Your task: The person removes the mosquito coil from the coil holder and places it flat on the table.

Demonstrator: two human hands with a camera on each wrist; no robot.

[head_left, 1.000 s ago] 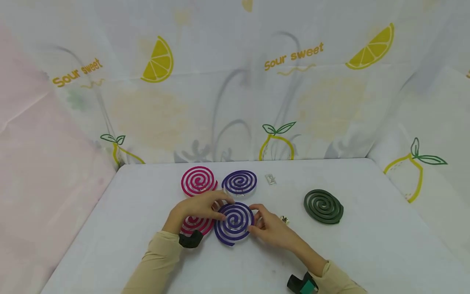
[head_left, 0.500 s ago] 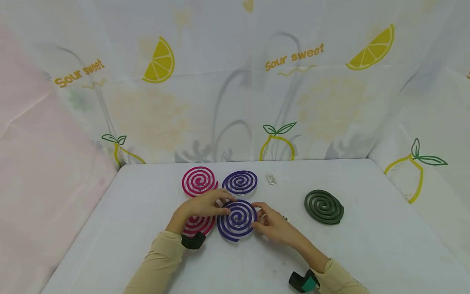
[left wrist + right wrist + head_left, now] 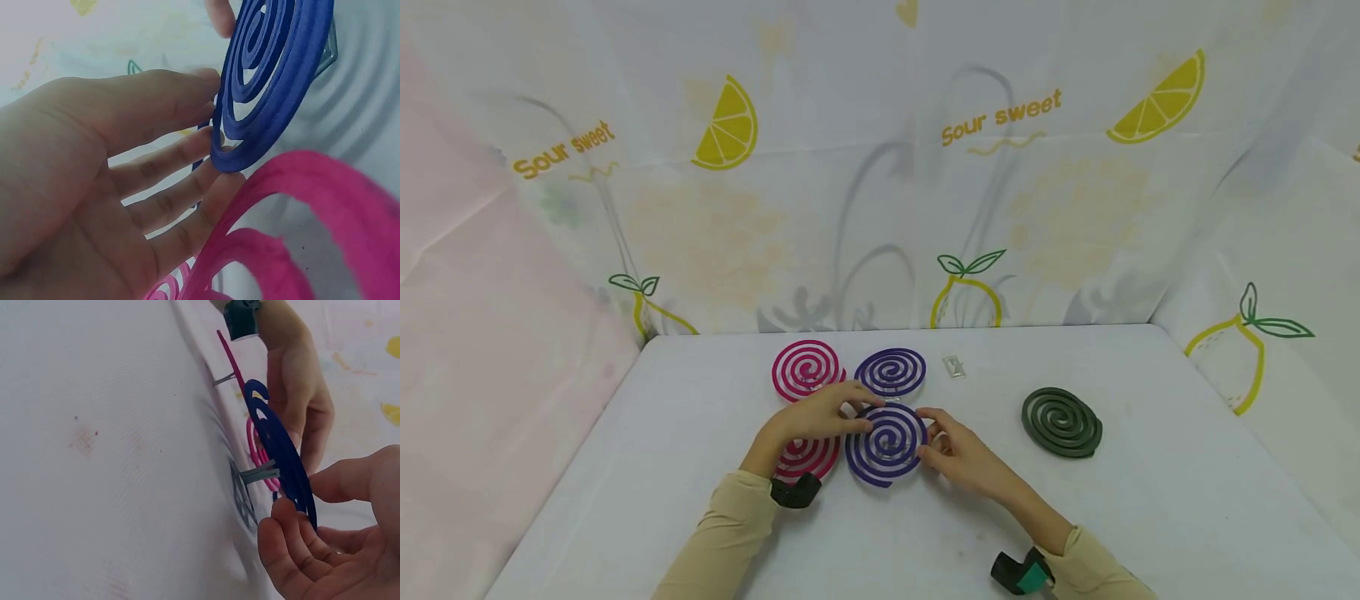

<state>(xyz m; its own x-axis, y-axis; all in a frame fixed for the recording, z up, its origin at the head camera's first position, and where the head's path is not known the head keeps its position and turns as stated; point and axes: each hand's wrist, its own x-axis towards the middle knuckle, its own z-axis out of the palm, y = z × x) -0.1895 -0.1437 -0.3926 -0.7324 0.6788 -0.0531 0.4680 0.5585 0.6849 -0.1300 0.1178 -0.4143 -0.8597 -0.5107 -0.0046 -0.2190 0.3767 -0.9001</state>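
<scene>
Blue-purple, the nr coil [image 3: 889, 442] is mid-table, just right of the nr pink coil [image 3: 808, 460]. From here, the R hand [image 3: 966, 458] pinches its right edge betw. thumb & fingers; L hand [image 3: 820, 414] touches the opp. edge w/ fingers spread, can't tell if it bears wt. Prob. both sides are minded to keep it level over the metal stand [image 3: 259, 474], whose uprights seem to prop it off the table [image 3: 1150, 500]. Far pink coil [image 3: 807, 369] & far blue coil [image 3: 892, 371] are behind; green coil [image 3: 1060, 421] well apart.
</scene>
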